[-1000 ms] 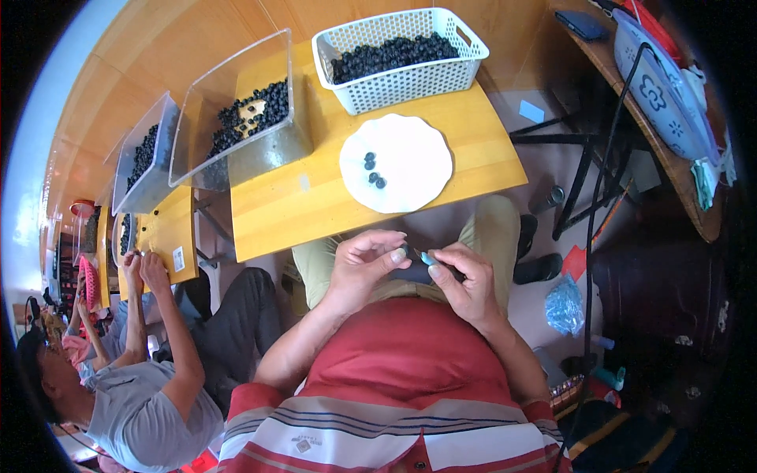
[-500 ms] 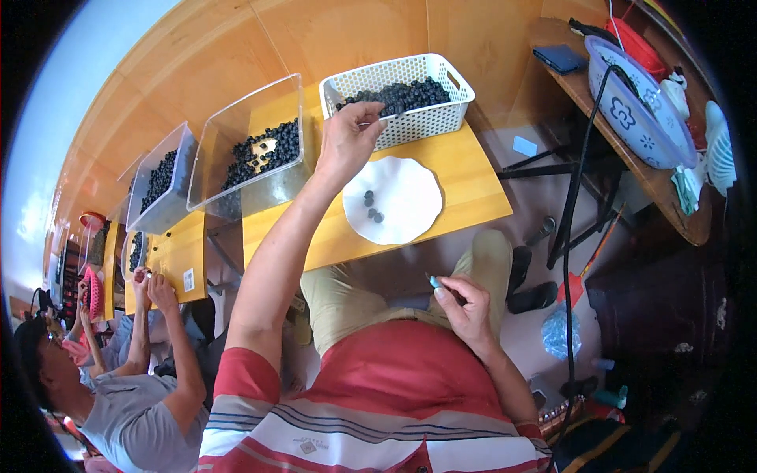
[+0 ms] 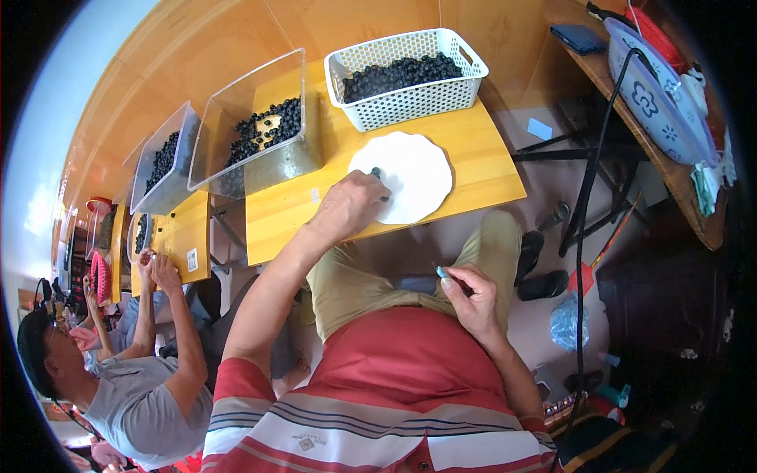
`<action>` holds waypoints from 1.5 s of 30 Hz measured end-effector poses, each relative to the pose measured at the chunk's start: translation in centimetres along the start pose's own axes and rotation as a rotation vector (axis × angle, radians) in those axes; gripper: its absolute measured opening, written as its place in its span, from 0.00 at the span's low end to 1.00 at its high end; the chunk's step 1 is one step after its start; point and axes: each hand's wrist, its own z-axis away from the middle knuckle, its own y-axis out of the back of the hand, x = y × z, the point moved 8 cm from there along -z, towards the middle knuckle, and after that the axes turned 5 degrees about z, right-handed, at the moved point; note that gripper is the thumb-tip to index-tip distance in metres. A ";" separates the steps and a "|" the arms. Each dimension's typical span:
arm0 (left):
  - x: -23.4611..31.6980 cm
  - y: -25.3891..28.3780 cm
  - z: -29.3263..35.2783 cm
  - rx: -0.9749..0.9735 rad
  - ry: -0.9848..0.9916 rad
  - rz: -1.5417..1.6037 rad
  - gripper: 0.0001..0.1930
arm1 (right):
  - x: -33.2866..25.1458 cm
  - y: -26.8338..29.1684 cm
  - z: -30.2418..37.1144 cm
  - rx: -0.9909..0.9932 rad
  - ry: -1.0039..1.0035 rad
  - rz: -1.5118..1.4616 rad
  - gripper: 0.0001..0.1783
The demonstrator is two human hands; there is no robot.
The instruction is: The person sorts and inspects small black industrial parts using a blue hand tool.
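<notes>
My left hand [image 3: 355, 203] is over the left side of a white scalloped plate [image 3: 414, 177]. Its fingers are curled together and point down; what they hold, if anything, is hidden. Small dark round balls [image 3: 376, 173], like berries or beads, peek out beside its fingertips on the plate. Over my lap, my right hand [image 3: 471, 298] is closed around a small thin tool [image 3: 441, 271] with a light-blue end; most of it is covered by the fingers. Behind the plate, a white perforated basket [image 3: 418, 106] contains many more dark balls [image 3: 402, 76].
A clear plastic bin [image 3: 303, 158] with dark balls stands left of the basket on the yellow table [image 3: 481, 177]. Farther left, another person [image 3: 142, 394] works at a second table beside a similar bin [image 3: 169, 193]. At right, a side table [image 3: 603, 94] bears a patterned basin [image 3: 650, 98].
My left hand has come back from the basket to the plate, covering most of the balls there. My right hand stays over my lap with the tool. The view has shifted slightly.
</notes>
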 end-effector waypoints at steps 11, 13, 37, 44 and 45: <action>0.5 -1.7 -1.5 -0.078 -0.027 -0.118 0.09 | -0.1 0.7 0.9 0.019 0.016 0.006 0.11; 1.3 -1.3 -1.5 -0.046 -0.035 -0.104 0.09 | 0.0 0.8 1.0 0.031 0.008 0.003 0.11; 1.2 -5.4 4.3 0.346 0.381 1.580 0.12 | 0.8 -0.3 -0.3 -0.026 -0.138 -0.084 0.10; 2.2 -6.4 6.0 0.346 0.437 1.776 0.11 | -1.1 -0.8 -2.4 -0.048 -0.009 -0.071 0.10; 2.4 -6.4 6.2 0.346 0.447 1.796 0.11 | -1.1 -1.0 -2.7 -0.052 -0.014 -0.072 0.10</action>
